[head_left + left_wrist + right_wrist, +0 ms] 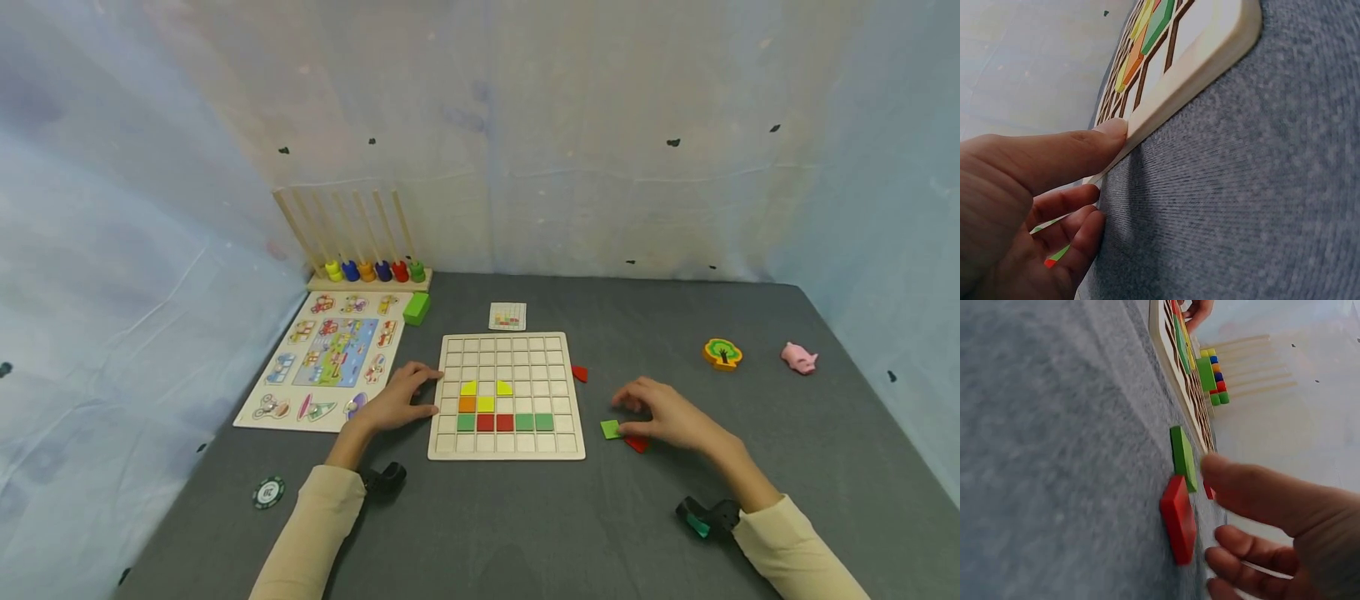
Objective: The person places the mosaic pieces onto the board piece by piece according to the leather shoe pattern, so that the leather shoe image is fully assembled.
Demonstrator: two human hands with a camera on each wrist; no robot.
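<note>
A wooden grid board (471, 344) lies mid-table, bearing yellow, orange, red and green tiles. My left hand (397, 402) is at its left edge; in the left wrist view the thumb (1110, 131) touches the rim and the other fingers are loosely bent. To the board's right, my right hand (667, 414) hovers over a light green tile (609, 429) and a red tile (638, 443), which touch or nearly touch. In the right wrist view a gap shows between that thumb and fingers, with nothing held. Another red piece (580, 373) lies beside the board's right edge.
Behind the board lies a small pattern card (507, 308). At left are a picture puzzle board (258, 408), a green block (417, 308), a peg rack with coloured beads (367, 284) and a poker chip (268, 492). A tree piece (722, 353) and pink pig (799, 358) sit at right.
</note>
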